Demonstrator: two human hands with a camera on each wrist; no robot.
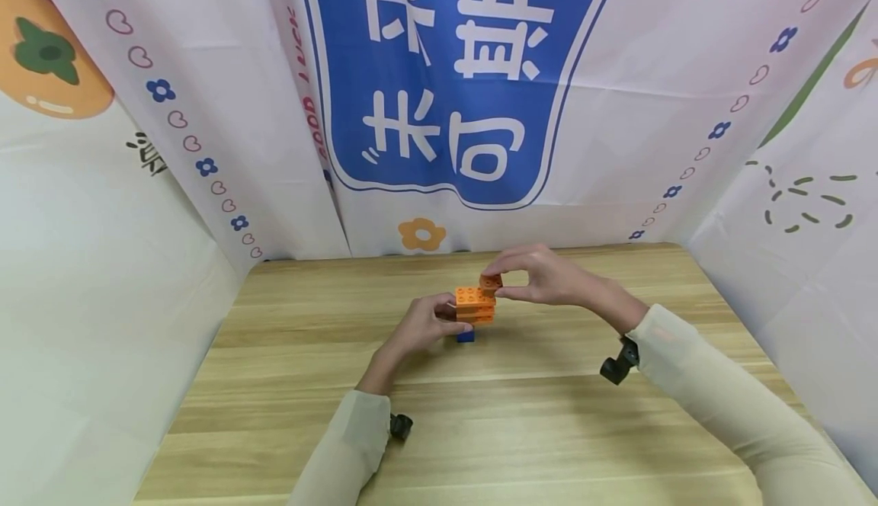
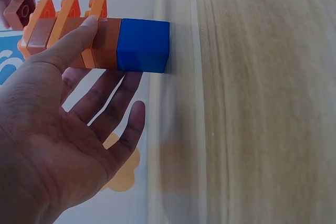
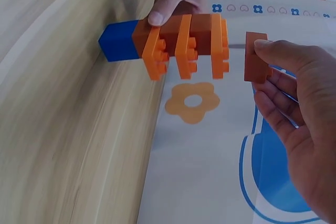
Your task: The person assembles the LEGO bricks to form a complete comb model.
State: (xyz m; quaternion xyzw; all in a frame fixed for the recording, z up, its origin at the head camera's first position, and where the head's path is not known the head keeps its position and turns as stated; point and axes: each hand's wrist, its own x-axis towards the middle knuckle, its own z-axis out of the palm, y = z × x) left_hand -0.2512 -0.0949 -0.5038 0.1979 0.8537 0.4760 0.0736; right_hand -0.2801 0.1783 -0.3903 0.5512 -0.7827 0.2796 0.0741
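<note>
A tower of building blocks (image 1: 475, 297) stands upright on the table, with a blue block (image 2: 143, 45) at its base. Above the blue, brown blocks (image 3: 200, 27) alternate with wider orange plates (image 3: 217, 45) that jut out to one side, studs showing. My left hand (image 1: 424, 326) holds the tower from its left, thumb on a lower layer and fingers behind. Between thumb and fingers, my right hand (image 1: 545, 276) pinches a loose brown block (image 3: 255, 56). That block is just above the tower's top plate, a small gap apart in the right wrist view.
The wooden table (image 1: 309, 430) extends around the tower. Behind it hangs a white printed cloth (image 1: 604, 148) with a blue panel, and similar cloth covers both sides. A black wrist camera (image 1: 620, 361) sits on the right wrist, another camera (image 1: 401, 426) on the left.
</note>
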